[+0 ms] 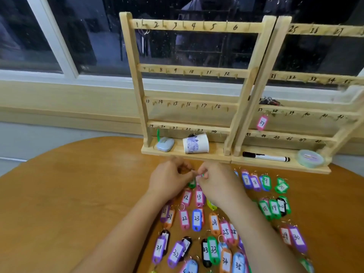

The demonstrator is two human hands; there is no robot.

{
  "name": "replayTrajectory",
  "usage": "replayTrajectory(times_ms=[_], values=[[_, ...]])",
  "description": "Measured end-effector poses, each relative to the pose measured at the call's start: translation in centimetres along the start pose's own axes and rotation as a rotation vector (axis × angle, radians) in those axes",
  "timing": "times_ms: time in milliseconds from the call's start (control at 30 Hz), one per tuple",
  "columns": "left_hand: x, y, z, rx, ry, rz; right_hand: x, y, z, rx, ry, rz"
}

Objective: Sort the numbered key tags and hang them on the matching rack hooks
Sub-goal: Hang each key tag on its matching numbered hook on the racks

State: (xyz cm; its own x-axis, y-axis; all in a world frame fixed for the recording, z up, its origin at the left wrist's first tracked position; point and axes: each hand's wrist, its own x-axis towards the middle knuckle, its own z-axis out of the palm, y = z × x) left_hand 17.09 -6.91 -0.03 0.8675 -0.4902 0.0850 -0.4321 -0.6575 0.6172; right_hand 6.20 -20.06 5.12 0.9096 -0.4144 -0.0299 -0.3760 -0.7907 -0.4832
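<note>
**Inspection: green tag in hand, racks almost bare**

My left hand [169,179] and right hand [215,180] meet fingertip to fingertip over the round wooden table [78,194], both pinched on a small green plastic key tag [192,183] and its thin metal ring; its number is hidden. The other glossy, paper-labelled coloured key tags [197,219] lie in numbered rows, evidently pre-sorted for quick matching. The left pale wooden rack [197,28], hand-numbered, stands just beyond, hooks within reach. On the right wooden rack [315,113], one pink tag marked 37 [262,123] hangs.
</note>
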Motion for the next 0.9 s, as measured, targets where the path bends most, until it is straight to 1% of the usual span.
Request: replayTrajectory(times_ms=[133,233,400,567,733,833,900], values=[[0.2,-0.3,0.4,0.024,0.009,0.021,0.2,0.1,0.9,-0.028,0.007,-0.001],[0.5,-0.7,0.7,-0.006,0.037,0.025,0.4,0.2,1.1,-0.036,0.009,0.002],[0.4,-1.6,0.6,-0.073,0.067,0.001,0.6,0.5,0.7,0.029,-0.002,0.021],[-0.5,-1.7,-0.5,-0.327,0.073,-0.004,0.5,0.7,0.1,0.122,0.034,0.026],[-1.7,-1.3,-1.6,-0.65,0.108,-0.027,0.8,0.0,-0.1,0.204,0.048,-0.051],[-2.0,-1.2,-1.8,-0.753,0.131,-0.036,1.0,-0.7,-0.1,0.286,0.044,-0.071],[-2.2,-1.0,-1.9,-0.777,0.138,-0.025,1.1,-1.0,-0.1,0.352,0.007,-0.058]])
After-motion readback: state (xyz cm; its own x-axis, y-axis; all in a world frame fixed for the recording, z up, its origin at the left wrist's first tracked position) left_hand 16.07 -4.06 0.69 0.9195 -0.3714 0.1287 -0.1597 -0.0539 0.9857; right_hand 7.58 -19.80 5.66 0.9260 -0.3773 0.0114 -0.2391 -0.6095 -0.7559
